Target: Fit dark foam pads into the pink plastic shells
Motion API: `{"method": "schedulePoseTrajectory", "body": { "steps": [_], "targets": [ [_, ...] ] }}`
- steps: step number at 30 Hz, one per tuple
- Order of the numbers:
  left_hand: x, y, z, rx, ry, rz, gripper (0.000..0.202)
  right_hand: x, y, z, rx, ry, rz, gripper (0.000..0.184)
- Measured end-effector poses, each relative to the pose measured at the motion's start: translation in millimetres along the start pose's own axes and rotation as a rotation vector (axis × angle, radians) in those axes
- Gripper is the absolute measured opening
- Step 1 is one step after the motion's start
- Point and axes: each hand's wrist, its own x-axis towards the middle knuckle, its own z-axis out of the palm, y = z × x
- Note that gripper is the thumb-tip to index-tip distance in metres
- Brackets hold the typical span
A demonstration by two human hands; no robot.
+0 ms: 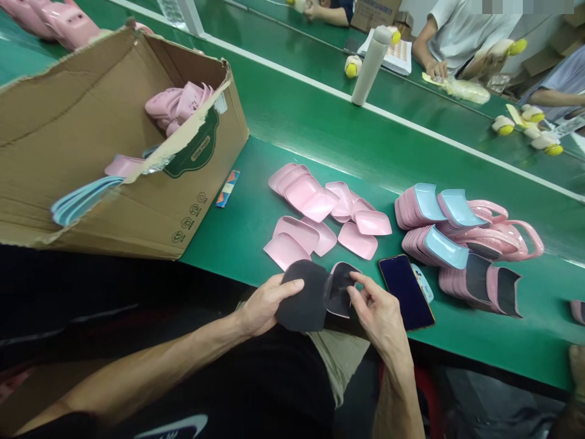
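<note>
Two hands, one dark pad, and we're right at the near edge of the belt in this head view! The left hand is clamping the pad's wide flap, thumb across the top and fingers tucked behind. The right hand has its fingers curled and pinching at a pink shell lined with the same dark stuff. The pad and shell run roughly side to side between the hands, so the left hand is nearer the flap and the right hand nearer the shell.

Just beyond them, loose pink trays lie scattered on the green belt, and a phone sits beside the right hand. Over to the right are stacks with blue faces and a stack with dark pads. A torn cardboard box on the left holds more pink pieces. Across on the far belt, a white bottle stands near a co-worker's hand.
</note>
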Motion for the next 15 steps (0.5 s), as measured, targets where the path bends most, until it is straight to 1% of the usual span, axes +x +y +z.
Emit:
{"method": "schedulePoseTrajectory", "body": {
  "steps": [3, 4, 7, 8, 10, 12, 15],
  "targets": [
    [-0.4, -0.1, 0.5, -0.011, 0.0, 0.002, 0.05, 1.3, 1.5, -1.4, 0.032, -0.026, -0.007, 0.042],
    [-0.2, -0.4, 0.3, -0.016, -0.002, 0.003, 0.05, 1.6, 1.6, -2.0, 0.05, -0.015, -0.012, 0.042],
    [0.9, -2.0, -1.4, -0.02, -0.012, 0.0, 0.048, 5.8, 1.2, -6.2, 0.07, 0.106, -0.005, 0.044],
    [1.4, -2.6, -2.3, -0.017, -0.013, 0.001, 0.048, 9.2, 1.3, -8.1, 0.057, 0.142, 0.005, 0.046],
    [2.4, -3.6, -3.8, -0.01, -0.011, 0.005, 0.047, 18.9, 2.1, -11.6, 0.001, 0.173, 0.025, 0.052],
    [3.1, -3.9, -4.3, -0.009, -0.006, 0.01, 0.048, 31.0, 3.7, -13.2, -0.077, 0.173, 0.037, 0.056],
    [2.9, -3.2, -3.5, -0.017, -0.001, 0.012, 0.051, 45.9, 6.1, -11.8, -0.145, 0.168, 0.047, 0.057]
  ]
}}
